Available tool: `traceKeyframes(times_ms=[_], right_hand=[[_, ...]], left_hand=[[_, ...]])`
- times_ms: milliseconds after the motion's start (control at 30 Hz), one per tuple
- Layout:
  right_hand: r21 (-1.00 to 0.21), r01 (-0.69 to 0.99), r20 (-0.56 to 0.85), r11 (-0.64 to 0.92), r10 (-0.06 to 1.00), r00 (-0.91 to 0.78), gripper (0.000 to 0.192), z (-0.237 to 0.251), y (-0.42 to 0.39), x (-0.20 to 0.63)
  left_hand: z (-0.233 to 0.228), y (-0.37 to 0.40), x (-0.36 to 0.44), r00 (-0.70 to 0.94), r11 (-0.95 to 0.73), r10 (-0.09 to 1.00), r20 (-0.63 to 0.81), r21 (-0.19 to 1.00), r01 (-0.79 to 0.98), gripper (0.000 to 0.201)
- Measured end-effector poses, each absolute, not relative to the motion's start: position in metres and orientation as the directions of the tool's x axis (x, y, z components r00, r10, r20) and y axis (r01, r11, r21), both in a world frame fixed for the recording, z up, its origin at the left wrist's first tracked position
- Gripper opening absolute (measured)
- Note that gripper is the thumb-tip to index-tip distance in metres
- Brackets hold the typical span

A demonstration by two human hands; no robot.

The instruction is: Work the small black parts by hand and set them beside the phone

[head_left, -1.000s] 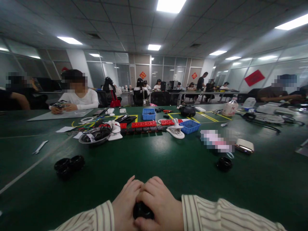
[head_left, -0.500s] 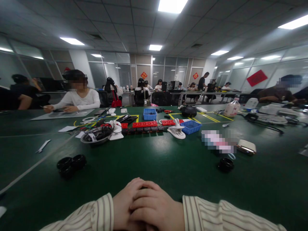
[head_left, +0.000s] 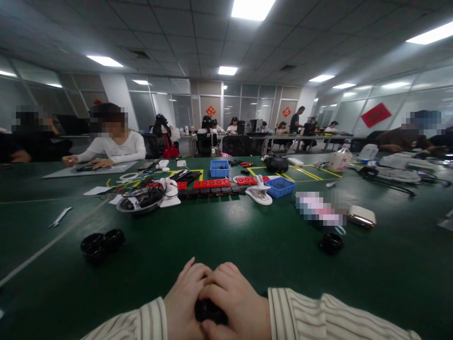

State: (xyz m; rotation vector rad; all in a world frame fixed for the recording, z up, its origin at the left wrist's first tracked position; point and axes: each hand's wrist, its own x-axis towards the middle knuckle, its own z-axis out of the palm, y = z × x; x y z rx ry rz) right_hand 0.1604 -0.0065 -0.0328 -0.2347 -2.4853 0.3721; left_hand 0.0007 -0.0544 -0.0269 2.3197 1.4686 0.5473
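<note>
Close in front of me, my left hand [head_left: 184, 296] and my right hand [head_left: 240, 300] are wrapped together round a black round part [head_left: 211, 312]. My right hand lies over the top and near side of it, while my left hand closes on its left side. Most of this part is covered by my fingers. On the table to the left, several black ring-like parts [head_left: 95, 252] stand clustered together. Another black ring-like part [head_left: 331, 243] sits to the right.
The green table [head_left: 233, 236] carries a wrench [head_left: 61, 217], a bowl of cables [head_left: 139, 203], a white clip stand [head_left: 259, 192], blue trays [head_left: 281, 187], red and black strips [head_left: 212, 183] and a cream case [head_left: 361, 216]. Across the table sits a person [head_left: 115, 141] in a white top.
My fingers have shifted: the right hand has lifted and opened out somewhat, so the black round part now shows between my hands. The view has moved slightly.
</note>
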Motion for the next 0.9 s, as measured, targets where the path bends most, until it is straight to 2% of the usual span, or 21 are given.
traceKeyframes(times_ms=[167, 233, 300, 367, 433, 567, 667, 767, 833, 900], right_hand=[[-0.22, -0.185, 0.576, 0.958, -0.025, -0.817, 0.018, -0.031, -0.001, 0.16], [-0.176, -0.247, 0.57, 0.953, -0.105, -0.815, 0.019, -0.03, 0.0, 0.159], [-0.157, -0.269, 0.591, 0.95, -0.128, -0.796, 0.024, -0.027, -0.001, 0.159], [-0.174, -0.236, 0.619, 0.956, -0.081, -0.782, 0.029, -0.023, -0.003, 0.16], [-0.231, -0.16, 0.629, 0.96, 0.022, -0.777, 0.035, -0.018, -0.006, 0.162], [-0.33, -0.008, 0.621, 0.944, 0.21, -0.755, 0.052, -0.021, -0.01, 0.164], [-0.328, 0.118, 0.562, 0.937, 0.295, -0.773, 0.049, -0.028, -0.01, 0.161], [-0.308, 0.182, 0.506, 0.934, 0.323, -0.8, 0.042, -0.032, -0.009, 0.16], [-0.303, 0.15, 0.515, 0.941, 0.294, -0.805, 0.038, -0.031, -0.009, 0.16], [-0.302, 0.072, 0.544, 0.951, 0.234, -0.806, 0.032, -0.029, -0.008, 0.161]], left_hand=[[-0.028, -0.047, -0.006, 0.541, -0.51, 0.834, 0.111, 0.529, 0.678, 0.042], [-0.032, -0.046, -0.01, 0.547, -0.519, 0.829, 0.116, 0.523, 0.676, 0.056], [-0.035, -0.046, -0.012, 0.546, -0.527, 0.828, 0.125, 0.504, 0.684, 0.072], [-0.037, -0.048, -0.012, 0.543, -0.535, 0.828, 0.137, 0.48, 0.695, 0.082], [-0.037, -0.05, -0.01, 0.531, -0.534, 0.833, 0.154, 0.469, 0.703, 0.086], [-0.035, -0.054, -0.004, 0.463, -0.505, 0.862, 0.208, 0.441, 0.742, 0.071], [-0.035, -0.058, -0.001, 0.408, -0.472, 0.881, 0.239, 0.4, 0.786, 0.066], [-0.034, -0.06, 0.002, 0.36, -0.415, 0.909, 0.209, 0.393, 0.82, 0.052], [-0.032, -0.059, 0.004, 0.35, -0.392, 0.92, 0.177, 0.401, 0.828, 0.042], [-0.029, -0.057, 0.004, 0.366, -0.397, 0.917, 0.157, 0.415, 0.819, 0.041]])
